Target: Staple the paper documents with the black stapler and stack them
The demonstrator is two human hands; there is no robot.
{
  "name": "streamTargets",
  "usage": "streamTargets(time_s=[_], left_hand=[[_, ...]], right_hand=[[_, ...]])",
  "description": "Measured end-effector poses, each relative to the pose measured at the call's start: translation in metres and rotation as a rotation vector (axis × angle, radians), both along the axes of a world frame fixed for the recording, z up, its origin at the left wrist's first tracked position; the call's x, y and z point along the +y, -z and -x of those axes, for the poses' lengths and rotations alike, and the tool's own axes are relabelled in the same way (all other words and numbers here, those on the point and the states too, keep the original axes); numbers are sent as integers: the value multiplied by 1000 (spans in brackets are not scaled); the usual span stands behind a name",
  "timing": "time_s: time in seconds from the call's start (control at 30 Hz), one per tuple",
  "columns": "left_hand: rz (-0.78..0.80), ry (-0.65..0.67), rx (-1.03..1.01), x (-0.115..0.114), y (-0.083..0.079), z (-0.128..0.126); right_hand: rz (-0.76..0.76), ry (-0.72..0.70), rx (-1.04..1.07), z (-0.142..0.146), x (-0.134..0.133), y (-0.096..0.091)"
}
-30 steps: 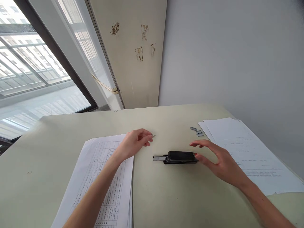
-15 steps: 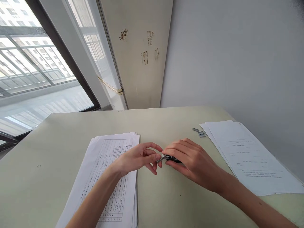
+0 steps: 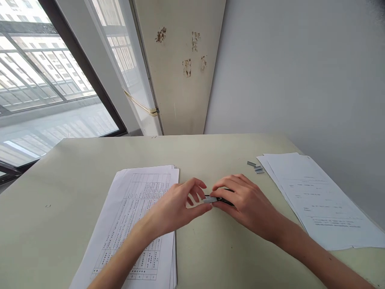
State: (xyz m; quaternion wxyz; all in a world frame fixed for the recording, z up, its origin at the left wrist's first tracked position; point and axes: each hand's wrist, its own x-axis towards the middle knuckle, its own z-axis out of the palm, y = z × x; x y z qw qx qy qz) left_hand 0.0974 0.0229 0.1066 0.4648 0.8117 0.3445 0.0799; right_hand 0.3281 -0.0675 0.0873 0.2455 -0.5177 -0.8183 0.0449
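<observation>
A black stapler point(image 3: 224, 199) lies on the pale table point(image 3: 75, 168), mostly hidden under my right hand point(image 3: 243, 200), whose fingers are wrapped over it. Its silver staple tray point(image 3: 210, 199) sticks out to the left. My left hand point(image 3: 180, 202) meets it there, thumb and fingers pinched at the tray's end on something too small to name.
A stack of printed table sheets point(image 3: 138, 216) lies under my left forearm. More white papers point(image 3: 313, 192) lie at the right, with a few loose staple strips point(image 3: 255, 167) beside them. A window is at the left, a grey wall behind.
My right hand came down over the stapler and gripped it. My left hand moved right from the paper's corner to the stapler's protruding tray.
</observation>
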Motion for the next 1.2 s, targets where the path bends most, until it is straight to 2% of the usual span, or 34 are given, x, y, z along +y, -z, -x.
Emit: streamTargets(time_s=[0.1,0.17,0.33,0.47,0.67,0.93,1.2], left_hand=[[-328,12,-12,-4,12,0],[-482,58,-17,-5,19,-1],[-717,85,-58,-6,29,-3],[-736,59,-60,-3,39,-5],[-700,31,-6,3,50,-8],[-668,78,25,4,49,-16],[-670,102,78,1,46,-22]], right_hand=[[-16,29,-27,-1,-1,5],[-21,39,-37,-1,0,6],[-16,44,-54,1,1,8],[4,88,-38,-6,-3,7],[113,236,178,-27,-27,10],[264,386,295,-45,-56,23],[235,477,335,-52,-59,25]])
